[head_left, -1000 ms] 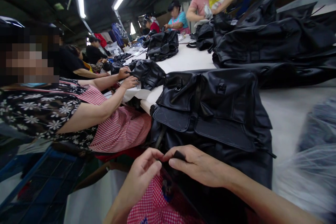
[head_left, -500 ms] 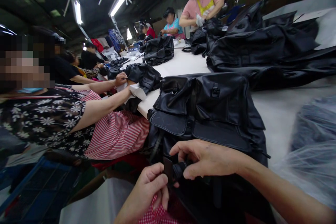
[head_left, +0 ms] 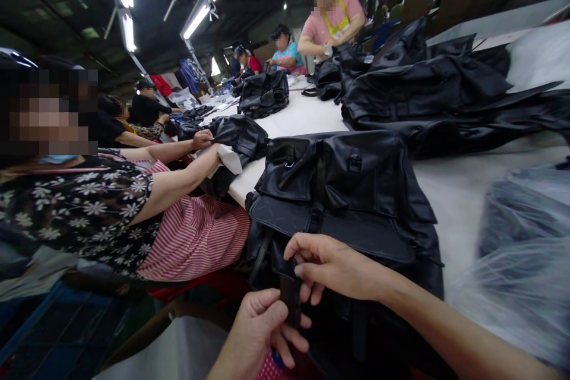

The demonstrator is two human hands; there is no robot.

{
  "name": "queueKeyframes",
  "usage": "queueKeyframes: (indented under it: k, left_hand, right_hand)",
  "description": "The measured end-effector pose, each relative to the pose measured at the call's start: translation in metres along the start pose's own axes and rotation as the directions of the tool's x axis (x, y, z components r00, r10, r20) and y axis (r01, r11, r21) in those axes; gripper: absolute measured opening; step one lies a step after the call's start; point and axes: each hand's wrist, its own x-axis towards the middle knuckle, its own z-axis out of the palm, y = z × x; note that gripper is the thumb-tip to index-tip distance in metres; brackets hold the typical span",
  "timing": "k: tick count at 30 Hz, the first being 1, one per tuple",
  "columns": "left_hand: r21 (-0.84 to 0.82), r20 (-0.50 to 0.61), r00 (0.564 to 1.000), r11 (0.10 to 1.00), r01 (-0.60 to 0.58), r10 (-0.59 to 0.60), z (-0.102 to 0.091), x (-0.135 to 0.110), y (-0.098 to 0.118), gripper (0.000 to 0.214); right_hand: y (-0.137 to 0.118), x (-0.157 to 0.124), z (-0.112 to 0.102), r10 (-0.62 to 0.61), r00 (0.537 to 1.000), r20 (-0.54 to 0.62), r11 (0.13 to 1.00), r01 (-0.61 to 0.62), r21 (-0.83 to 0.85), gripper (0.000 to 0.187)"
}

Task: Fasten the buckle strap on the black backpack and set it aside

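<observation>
Left grip (head_left: 256,326) is closing thumb and forefinger on a narrow black strap (head_left: 290,303), its other fingers spreading apart below and partly behind it. Right grip (head_left: 338,270) is bringing thumb and forefinger together at the strap's upper end; the contact is partly hiding, so firmness cannot be told. Key relation: strap is standing between the two grips, long axis running roughly up and down the view, from right fingertips down past left fingertips; both hands are touching it, neither clearly nearer. Its lower end is disappearing into shadow; whether it is joining the bag there cannot be told. Large black bag (head_left: 363,175) is lying just beyond both grips on the pale table (head_left: 445,202), buckled pockets facing up, near part reaching under the right grip. Clear plastic (head_left: 525,249) is lying to the right of the right grip. Left of and beyond the left grip, a co-worker in a striped apron (head_left: 200,240) is handling another black bag (head_left: 240,136).
</observation>
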Motion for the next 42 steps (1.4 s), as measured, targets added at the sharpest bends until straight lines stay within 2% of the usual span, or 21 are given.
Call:
queueKeyframes:
  k: [3, 5, 7, 10, 12, 14, 16, 19, 23, 28, 31, 34, 38, 42]
  left_hand:
    - [0.005, -0.124, 0.989, 0.997, -0.077, 0.077, 0.002, 0.002, 0.000, 0.053]
    - [0.028, -0.195, 0.969, 0.988, -0.149, 0.151, 0.005, 0.002, 0.001, 0.052]
    - [0.081, -0.225, 0.946, 0.972, -0.220, 0.233, 0.010, 0.000, 0.002, 0.051]
    - [0.169, -0.257, 0.909, 0.941, -0.293, 0.329, 0.018, -0.005, 0.002, 0.054]
    - [0.211, -0.284, 0.879, 0.919, -0.333, 0.384, 0.021, -0.008, 0.001, 0.059]
    - [0.245, -0.267, 0.869, 0.902, -0.357, 0.416, 0.020, -0.011, 0.000, 0.059]
    - [0.255, -0.194, 0.894, 0.901, -0.352, 0.404, 0.017, -0.013, -0.001, 0.049]
    - [0.218, -0.078, 0.935, 0.921, -0.323, 0.346, 0.009, -0.015, -0.002, 0.041]
    - [0.181, -0.025, 0.951, 0.937, -0.299, 0.308, 0.003, -0.013, -0.001, 0.038]
    - [0.371, -0.014, 0.958, 0.891, -0.260, 0.285, 0.003, -0.012, 0.010, 0.038]
    - [0.460, 0.007, 0.951, 0.844, -0.276, 0.308, 0.005, -0.009, 0.017, 0.038]
    - [0.495, -0.008, 0.930, 0.809, -0.316, 0.368, 0.010, -0.003, 0.021, 0.036]
    - [0.573, -0.071, 0.873, 0.736, -0.360, 0.482, 0.016, 0.005, 0.024, 0.029]
    - [0.586, -0.081, 0.869, 0.729, -0.355, 0.488, 0.016, 0.008, 0.020, 0.027]
  right_hand:
    - [-0.002, -0.002, 0.002, -0.169, 0.978, -0.126, 0.975, 0.147, -0.166, 0.013]
    - [-0.004, -0.003, 0.003, -0.274, 0.955, -0.116, 0.909, 0.218, -0.356, 0.011]
    - [-0.005, -0.003, 0.005, -0.311, 0.946, -0.088, 0.850, 0.235, -0.472, 0.011]
    - [-0.001, -0.003, 0.009, -0.328, 0.938, -0.108, 0.828, 0.231, -0.510, 0.016]
    - [0.002, -0.004, 0.013, -0.383, 0.918, -0.101, 0.787, 0.267, -0.556, 0.021]
    - [0.005, -0.005, 0.016, -0.415, 0.907, -0.078, 0.749, 0.291, -0.594, 0.024]
    - [0.005, -0.006, 0.016, -0.393, 0.916, -0.080, 0.759, 0.274, -0.591, 0.023]
    - [0.003, -0.006, 0.015, -0.279, 0.952, -0.128, 0.839, 0.177, -0.514, 0.019]
    - [0.003, -0.007, 0.016, -0.122, 0.968, -0.219, 0.914, 0.024, -0.404, 0.016]
    - [0.005, -0.006, 0.020, -0.157, 0.962, -0.223, 0.903, 0.048, -0.427, 0.015]
    - [0.007, -0.003, 0.018, -0.093, 0.978, -0.185, 0.924, 0.015, -0.382, 0.009]
    - [0.008, 0.000, 0.013, -0.027, 0.991, -0.130, 0.983, 0.003, -0.182, 0.008]
    - [0.003, 0.001, 0.010, 0.030, 0.984, -0.176, 0.997, -0.042, -0.062, 0.017]
    - [-0.001, 0.000, 0.011, 0.079, 0.977, -0.196, 0.996, -0.086, -0.025, 0.025]
